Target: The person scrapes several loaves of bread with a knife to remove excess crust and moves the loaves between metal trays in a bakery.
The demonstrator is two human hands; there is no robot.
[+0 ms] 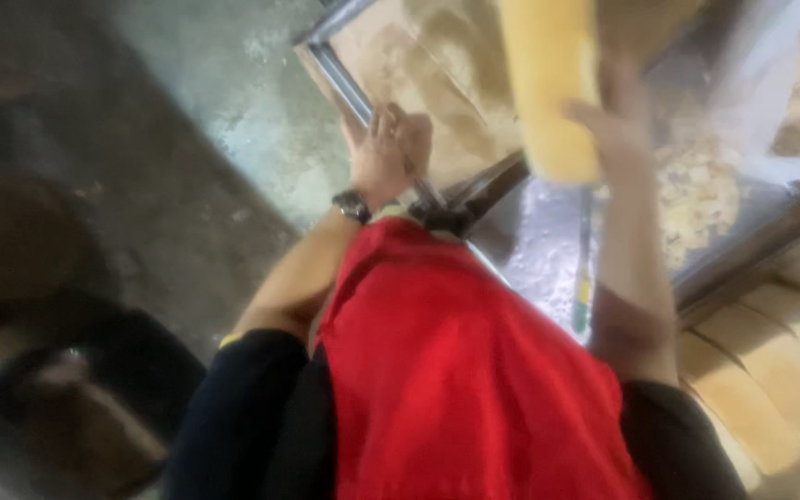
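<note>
My left hand [389, 146] grips the metal frame edge [344, 81] of a machine or tray holding brown paper or flour. A dark watch sits on that wrist. My right hand [618, 111] is raised and holds a long yellow loaf of bread [550, 83] upright against its palm. A red apron [456, 370] covers my front between both arms. The picture is blurred by motion.
Several pale loaves [770, 370] lie side by side at the lower right. A metal tray with crumbs [696, 194] sits under the raised loaf. Clear plastic [770, 74] hangs at the upper right. Grey concrete floor [215, 120] lies to the left, with dark objects [67, 398] at lower left.
</note>
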